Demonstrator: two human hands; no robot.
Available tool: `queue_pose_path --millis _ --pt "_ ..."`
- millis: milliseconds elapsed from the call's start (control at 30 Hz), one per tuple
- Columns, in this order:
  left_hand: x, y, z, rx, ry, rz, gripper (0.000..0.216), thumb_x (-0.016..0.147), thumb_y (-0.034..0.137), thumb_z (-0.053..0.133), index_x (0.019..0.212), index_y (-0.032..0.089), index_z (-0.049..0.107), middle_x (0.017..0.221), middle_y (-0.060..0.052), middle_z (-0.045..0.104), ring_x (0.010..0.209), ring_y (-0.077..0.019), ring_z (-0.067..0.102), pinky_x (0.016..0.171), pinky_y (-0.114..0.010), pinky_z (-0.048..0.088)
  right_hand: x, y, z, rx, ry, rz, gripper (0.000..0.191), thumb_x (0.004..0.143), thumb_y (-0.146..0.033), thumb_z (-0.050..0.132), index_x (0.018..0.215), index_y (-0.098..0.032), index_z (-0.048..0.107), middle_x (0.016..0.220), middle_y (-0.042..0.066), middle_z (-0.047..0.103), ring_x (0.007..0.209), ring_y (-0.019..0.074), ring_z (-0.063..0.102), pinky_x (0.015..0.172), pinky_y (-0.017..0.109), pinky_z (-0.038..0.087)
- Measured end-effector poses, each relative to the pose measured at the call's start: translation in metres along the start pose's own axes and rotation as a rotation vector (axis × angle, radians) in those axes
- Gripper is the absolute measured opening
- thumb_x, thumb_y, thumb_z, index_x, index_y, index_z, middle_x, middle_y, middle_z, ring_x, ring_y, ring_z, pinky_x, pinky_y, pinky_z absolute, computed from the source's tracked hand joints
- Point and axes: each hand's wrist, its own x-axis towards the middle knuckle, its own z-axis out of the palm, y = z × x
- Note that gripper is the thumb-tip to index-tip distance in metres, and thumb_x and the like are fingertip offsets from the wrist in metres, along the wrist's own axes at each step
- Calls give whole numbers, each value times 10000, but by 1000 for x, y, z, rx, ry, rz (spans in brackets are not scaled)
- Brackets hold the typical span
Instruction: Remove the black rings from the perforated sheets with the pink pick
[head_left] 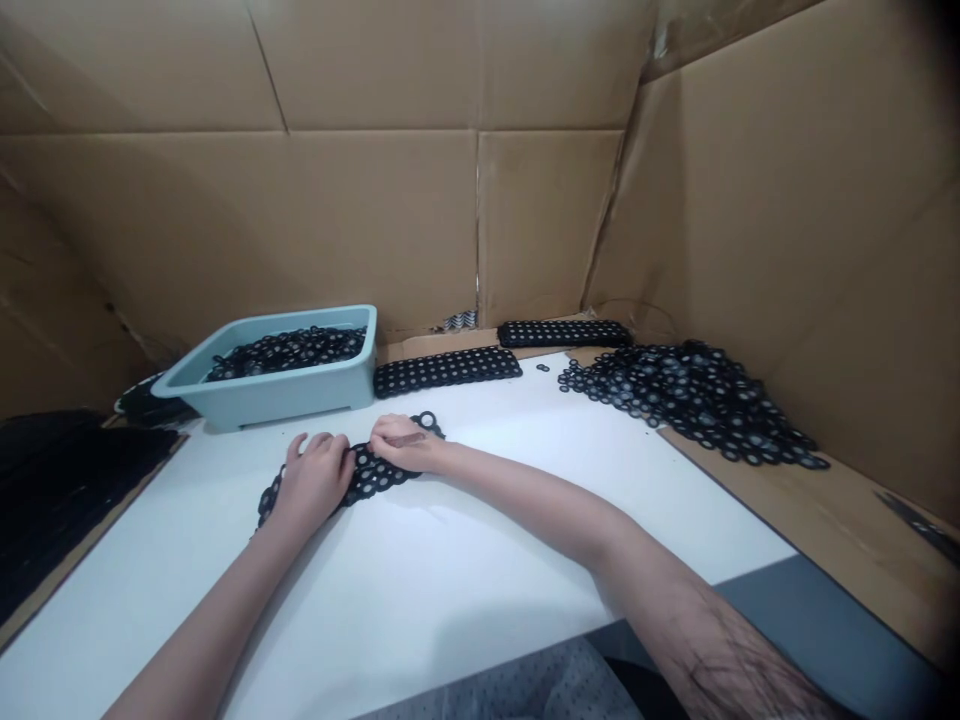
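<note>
A strip of linked black rings (380, 477) with pale centres lies on the white tabletop in front of me. My left hand (319, 475) rests over its left part, fingers curled onto it and thumb side toward the middle. On the upper right part, my right hand (405, 442) is closed with its fingers pinched together on the strip. One ring at the strip's far right end sticks out beyond the right hand. What lies under both palms is hidden.
A light blue basin (292, 387) full of black rings stands at the back left. Two neat black ring strips (448, 370) lie along the back. A heap of rings (682, 395) spreads at the right, with scissors (919, 522) near the right edge. Cardboard walls (375, 220) enclose the table.
</note>
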Motion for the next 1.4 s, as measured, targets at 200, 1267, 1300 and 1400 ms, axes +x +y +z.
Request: queue_pose_path --millis 200,1267,1300,1400 --pt "18 39 0 -331 -164 -122 270 800 269 308 932 150 511 735 -87 615 710 -239 561 650 -316 385 -26 11 -26 8 9 111 254 799 -206 348 553 -180 406 726 18 501 716 136 475 699 269 373" --pt "5 54 13 -816 -226 -163 213 683 288 496 876 198 482 831 -13 586 784 -192 540 707 -292 383 -60 11 -27 -108 60 224 293 845 -262 334 599 -175 466 718 21 533 797 158 468 754 303 331" --pt "5 52 14 -842 -229 -163 199 676 280 505 856 201 475 817 -4 580 781 -188 538 707 -290 385 -63 11 -31 -27 38 246 304 842 -271 330 587 -176 467 745 19 540 796 154 479 748 297 345" --pt "7 49 17 -922 -229 -192 194 652 264 535 822 204 462 754 19 562 737 -171 533 676 -278 392 -68 13 -39 109 -15 221 322 821 -241 334 522 -178 436 735 13 550 795 151 504 740 287 375"
